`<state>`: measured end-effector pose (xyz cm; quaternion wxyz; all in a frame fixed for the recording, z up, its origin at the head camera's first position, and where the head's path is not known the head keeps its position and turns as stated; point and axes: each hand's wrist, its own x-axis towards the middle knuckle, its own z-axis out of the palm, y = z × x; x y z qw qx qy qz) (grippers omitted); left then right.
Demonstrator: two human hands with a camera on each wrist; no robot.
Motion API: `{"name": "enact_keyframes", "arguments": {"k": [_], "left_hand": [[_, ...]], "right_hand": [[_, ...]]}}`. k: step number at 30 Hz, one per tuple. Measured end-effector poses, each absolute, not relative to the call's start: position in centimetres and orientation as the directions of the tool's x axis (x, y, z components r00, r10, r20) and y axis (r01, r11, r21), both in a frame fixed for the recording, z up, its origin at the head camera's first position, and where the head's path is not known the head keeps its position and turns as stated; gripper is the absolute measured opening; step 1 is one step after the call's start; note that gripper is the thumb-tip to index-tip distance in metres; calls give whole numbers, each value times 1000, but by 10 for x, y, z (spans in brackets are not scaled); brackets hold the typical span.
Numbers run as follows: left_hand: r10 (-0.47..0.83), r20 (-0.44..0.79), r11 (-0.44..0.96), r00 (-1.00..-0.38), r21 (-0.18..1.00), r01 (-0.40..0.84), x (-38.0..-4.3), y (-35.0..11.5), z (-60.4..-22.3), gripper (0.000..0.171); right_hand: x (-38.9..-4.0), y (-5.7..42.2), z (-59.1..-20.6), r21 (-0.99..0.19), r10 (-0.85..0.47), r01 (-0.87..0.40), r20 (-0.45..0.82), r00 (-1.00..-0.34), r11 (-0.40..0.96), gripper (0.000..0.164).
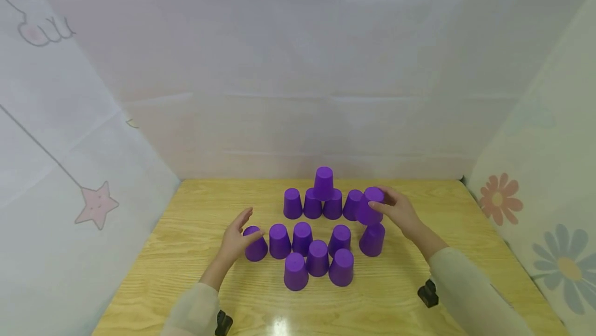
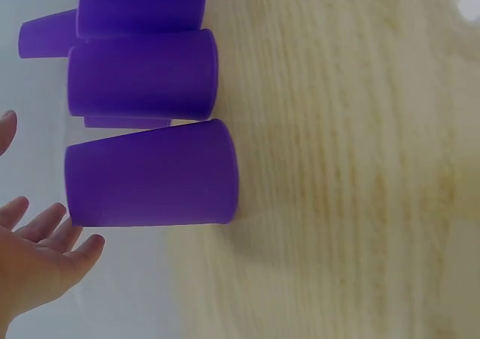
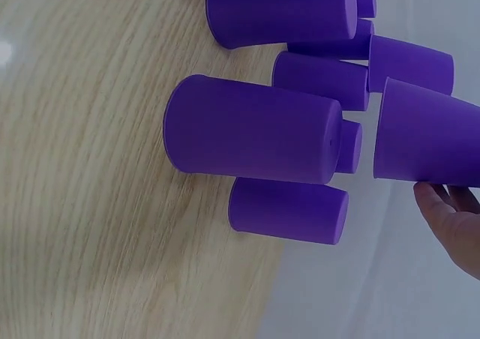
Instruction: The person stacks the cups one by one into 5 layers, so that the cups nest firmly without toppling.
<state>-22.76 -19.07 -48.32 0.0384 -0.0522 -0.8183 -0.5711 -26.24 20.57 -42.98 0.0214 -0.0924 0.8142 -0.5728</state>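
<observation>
My left hand (image 1: 234, 242) is by the leftmost purple cup (image 1: 255, 249), thumb and fingers spread apart. In the left wrist view its fingertips (image 2: 91, 247) are right at that cup's closed end. My right hand (image 1: 404, 213) grips a purple cup (image 1: 367, 214) between thumb and fingers. The held cup is upside down, raised above the table, and overlaps the top of the rightmost standing cup (image 1: 372, 243) in the head view. In the right wrist view the held cup (image 3: 427, 136) shows its open rim toward the table, with the fingers partly cut off.
Several upside-down purple cups (image 1: 280, 243) stand on the wooden table (image 1: 153, 279) in rows. At the back, one raised cup (image 1: 323, 183) rests on two others. Nearest me is a front cup (image 1: 295, 274). Hung cloth (image 1: 298, 92) surrounds the table's back and sides.
</observation>
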Motion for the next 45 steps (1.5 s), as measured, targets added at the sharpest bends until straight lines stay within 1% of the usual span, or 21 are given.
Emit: {"name": "enact_keyframes", "arguments": {"k": [4, 8, 13, 20, 26, 31, 37, 45], "left_hand": [[12, 119, 380, -993, 918, 115, -225, -192, -491, 76], [-22, 125, 376, -992, 920, 107, -223, -193, -499, 77], [-60, 135, 353, -989, 930, 105, -223, -194, -510, 75], [-94, 139, 313, -986, 944, 103, -221, -191, -519, 69], [-103, 136, 316, -985, 944, 97, -219, -189, -525, 67], [-105, 121, 279, -987, 956, 88, -217, -189, -528, 64], [-119, 118, 258, -986, 963, 84, -216, -190, -532, 62], [-131, 128, 247, -983, 965, 93, -215, -192, -535, 60]], "right_hand": [[-273, 200, -430, -937, -153, -105, 56, -987, 334, 62], [-282, 193, -428, -939, -134, -109, 68, -989, 326, 59], [-292, 187, -428, -942, -111, -101, 69, -991, 321, 58], [-305, 182, -435, -957, -75, -81, 62, -995, 279, 57], [-311, 175, -436, -962, -56, -96, 84, -995, 256, 55], [-315, 166, -433, -963, -49, -114, 105, -993, 243, 53], [-319, 160, -432, -967, -55, -87, 76, -996, 240, 56], [-330, 158, -435, -970, -30, -49, 43, -999, 238, 54]]}}
